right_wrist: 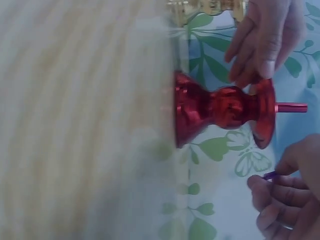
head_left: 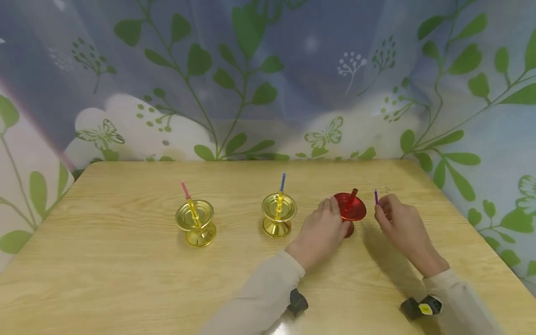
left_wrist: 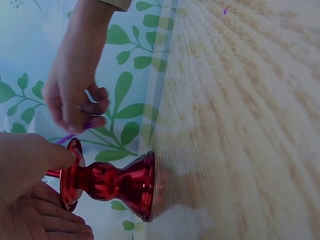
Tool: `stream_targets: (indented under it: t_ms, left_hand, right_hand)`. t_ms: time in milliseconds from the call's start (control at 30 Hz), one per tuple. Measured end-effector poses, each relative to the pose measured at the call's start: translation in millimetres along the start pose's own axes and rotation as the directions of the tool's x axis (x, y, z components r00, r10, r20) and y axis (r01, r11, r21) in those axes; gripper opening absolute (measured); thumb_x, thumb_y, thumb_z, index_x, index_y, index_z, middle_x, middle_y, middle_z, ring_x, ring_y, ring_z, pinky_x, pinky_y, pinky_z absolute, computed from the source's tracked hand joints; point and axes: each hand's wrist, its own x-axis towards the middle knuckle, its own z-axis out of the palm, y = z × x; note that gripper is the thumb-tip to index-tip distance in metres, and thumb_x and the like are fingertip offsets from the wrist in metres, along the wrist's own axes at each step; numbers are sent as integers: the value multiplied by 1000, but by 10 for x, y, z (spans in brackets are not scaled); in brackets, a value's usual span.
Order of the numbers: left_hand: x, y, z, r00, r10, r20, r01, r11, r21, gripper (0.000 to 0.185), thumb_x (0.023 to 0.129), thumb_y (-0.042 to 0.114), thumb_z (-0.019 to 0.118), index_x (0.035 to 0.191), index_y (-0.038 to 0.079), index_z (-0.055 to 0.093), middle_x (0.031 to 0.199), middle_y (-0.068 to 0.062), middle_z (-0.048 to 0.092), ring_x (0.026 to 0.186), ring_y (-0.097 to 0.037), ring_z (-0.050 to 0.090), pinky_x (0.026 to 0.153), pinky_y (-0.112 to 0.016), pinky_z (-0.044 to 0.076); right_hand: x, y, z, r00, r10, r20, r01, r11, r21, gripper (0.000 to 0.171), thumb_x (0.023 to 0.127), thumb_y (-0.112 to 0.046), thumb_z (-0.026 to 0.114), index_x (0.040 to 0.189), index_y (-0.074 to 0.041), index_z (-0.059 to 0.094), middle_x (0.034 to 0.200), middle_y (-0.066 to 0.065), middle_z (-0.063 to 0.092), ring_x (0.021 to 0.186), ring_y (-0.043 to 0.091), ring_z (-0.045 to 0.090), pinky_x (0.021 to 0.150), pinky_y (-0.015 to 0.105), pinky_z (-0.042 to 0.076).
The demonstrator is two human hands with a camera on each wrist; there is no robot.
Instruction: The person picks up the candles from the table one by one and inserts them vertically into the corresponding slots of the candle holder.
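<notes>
A red metallic candle holder stands upright on the table, a red tube rising from its dish. My left hand holds the dish by its left side, thumb and fingers at the rim, as the left wrist view shows the thumb against it. To the right of the holder, my right hand pinches a thin purple candle between thumb and fingertips, apart from the red tube. The candle's lower end is hidden by the fingers in the head view.
Left of the hands stand two gold candle holders: one bears a blue candle, the other a tilted pink candle. A patterned curtain hangs behind the wooden table.
</notes>
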Motion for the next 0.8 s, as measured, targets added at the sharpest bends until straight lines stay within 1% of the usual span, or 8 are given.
stream_targets:
  t_ms: [33, 133, 233, 333, 433, 633, 733, 800]
  left_hand:
    - [2, 3, -5, 1000, 1, -4, -1, 1000, 3, 59, 100, 37, 50, 134, -11, 48, 125, -18, 60, 113, -21, 61, 82, -24, 55]
    - [2, 6, -20, 1000, 4, -20, -4, 1000, 4, 58, 100, 36, 51, 133, -12, 48, 121, -17, 60, 109, -21, 62, 81, -23, 55]
    - [-7, 8, -20, 999, 6, -39, -6, 1000, 7, 57, 100, 34, 52, 132, -12, 48, 120, -17, 61, 108, -21, 63, 79, -23, 56]
    - [-12, 9, -6, 999, -1, -37, 1, 1000, -5, 56, 100, 33, 52, 132, -12, 48, 121, -18, 60, 107, -21, 63, 78, -24, 56]
    - [-7, 9, 1, 1000, -10, -14, 10, 1000, -5, 57, 100, 35, 50, 133, -12, 47, 123, -18, 60, 108, -21, 63, 78, -25, 56]
    - [6, 15, 5, 999, -32, 26, 32, 999, -12, 59, 102, 39, 44, 136, -9, 46, 128, -18, 58, 110, -21, 62, 82, -26, 55]
    - [16, 10, -3, 998, -41, 44, 43, 999, -27, 59, 103, 39, 43, 138, -8, 45, 131, -17, 56, 114, -21, 61, 85, -26, 54]
    - [25, 1, -13, 998, -42, 52, 43, 998, -34, 59, 103, 39, 42, 139, -8, 44, 134, -18, 55, 118, -22, 58, 90, -27, 52]
  right_hand:
    - [12, -12, -20, 999, -11, -33, 11, 1000, 9, 5, 91, 0, 58, 91, 4, 56, 68, 6, 63, 54, 15, 56, 46, 27, 45]
    - [64, -51, -82, 991, -46, -126, 50, 998, 28, 5, 89, 3, 60, 92, 5, 56, 67, 8, 63, 54, 18, 59, 49, 18, 47]
    - [117, -91, -138, 983, -59, -175, 69, 996, 55, 5, 90, 5, 59, 93, 6, 55, 68, 9, 64, 52, 12, 58, 49, 8, 44]
    - [165, -139, -173, 979, -61, -196, 79, 993, 87, 6, 91, 4, 59, 95, 6, 55, 69, 10, 66, 52, 2, 55, 48, 6, 42]
    - [219, -201, -184, 973, -69, -221, 97, 988, 122, 7, 91, 4, 60, 97, 7, 57, 72, 10, 67, 56, -5, 52, 50, 6, 43]
    - [321, -307, -151, 960, -91, -264, 143, 972, 185, 7, 90, 6, 61, 97, 7, 60, 77, 11, 69, 62, -6, 54, 58, 5, 44]
    - [363, -346, -118, 961, -87, -264, 150, 961, 231, 6, 90, 6, 61, 96, 7, 61, 79, 12, 70, 65, -5, 56, 61, 6, 45]
    - [382, -366, -95, 964, -73, -256, 143, 953, 266, 6, 90, 5, 62, 96, 7, 62, 80, 12, 70, 67, -5, 57, 62, 6, 45]
